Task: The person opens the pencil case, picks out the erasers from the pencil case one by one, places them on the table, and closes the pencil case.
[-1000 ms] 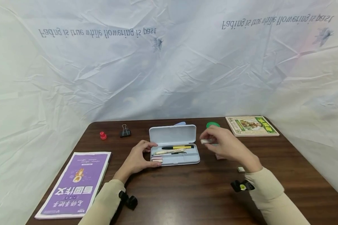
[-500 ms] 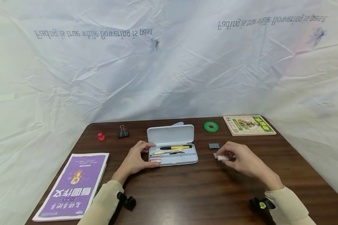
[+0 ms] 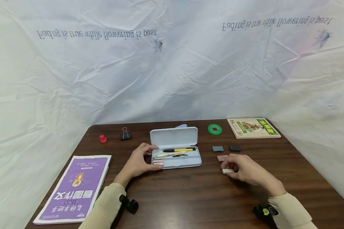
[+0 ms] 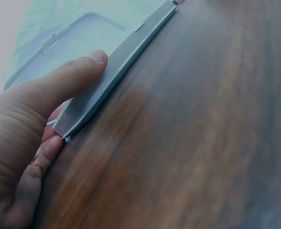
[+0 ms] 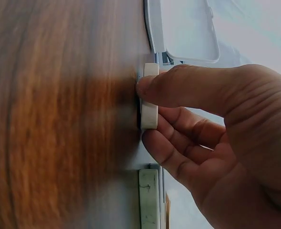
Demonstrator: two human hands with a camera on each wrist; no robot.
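An open pale blue pencil case (image 3: 177, 163) lies mid-table, lid raised at the back, holding several pens (image 3: 175, 154) and pink and white blocks (image 3: 158, 162) at its left end. My left hand (image 3: 139, 162) grips that end; in the left wrist view the thumb (image 4: 78, 71) lies along its front wall. My right hand (image 3: 245, 168) pinches a white eraser (image 5: 150, 114) between thumb and fingers, low at the tabletop right of the case. Just behind it lies a pink eraser (image 3: 222, 158). Farther back are a grey block (image 3: 218, 149) and a black block (image 3: 234, 148).
A pale block (image 5: 149, 198) shows beside the right hand. Behind stand a green tape roll (image 3: 215, 129) and a picture book (image 3: 253, 128). On the left are a purple book (image 3: 74, 189), a red stamp-like piece (image 3: 103, 138) and a black binder clip (image 3: 125, 136).
My right hand has carried the white eraser from beside the case's lid rightward and toward me, past the pink eraser, down to the table. My left hand stays on the case.
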